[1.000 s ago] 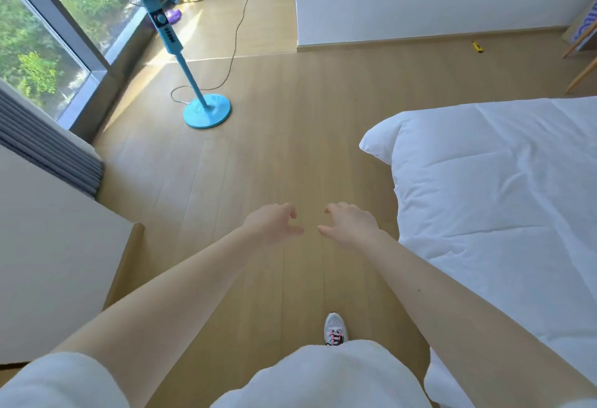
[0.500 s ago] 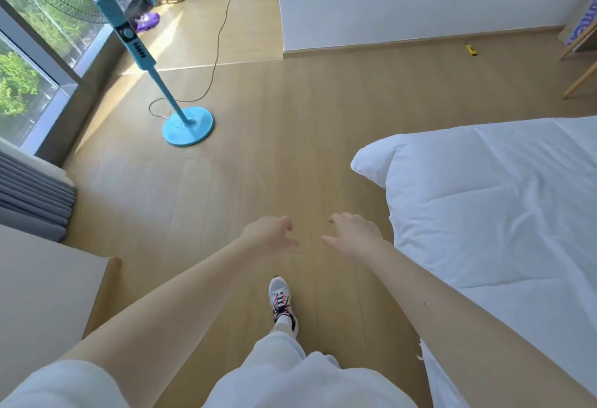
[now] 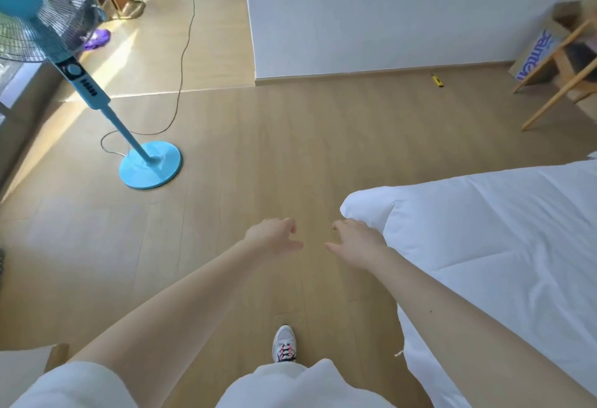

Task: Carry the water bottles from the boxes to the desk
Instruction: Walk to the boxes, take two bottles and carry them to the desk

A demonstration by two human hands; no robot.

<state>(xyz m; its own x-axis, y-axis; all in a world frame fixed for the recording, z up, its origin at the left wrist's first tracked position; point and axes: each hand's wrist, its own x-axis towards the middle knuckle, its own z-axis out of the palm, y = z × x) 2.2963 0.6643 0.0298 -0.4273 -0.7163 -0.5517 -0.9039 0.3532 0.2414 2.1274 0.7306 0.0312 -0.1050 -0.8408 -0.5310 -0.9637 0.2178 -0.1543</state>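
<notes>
Both my arms reach forward over the wooden floor, and neither hand holds anything. My left hand [image 3: 273,238] hangs with loosely curled fingers. A little to its right, my right hand [image 3: 357,241] is relaxed too, close to the corner of the white bed. A cardboard box [image 3: 538,52] with blue lettering stands against the wall at the far right, partly hidden behind a wooden chair. No water bottle shows in this view, and no desk either.
A white bed [image 3: 491,246] fills the right side. A blue standing fan [image 3: 150,165] stands at left, its cable [image 3: 184,52] trailing across the floor. A wooden chair [image 3: 562,75] is at the far right, and a small yellow object [image 3: 437,80] lies by the wall.
The view has moved forward and turned right across the floor. The fan has shifted left and nearer, and the box and chair have come further into view. Both hands stay empty.
</notes>
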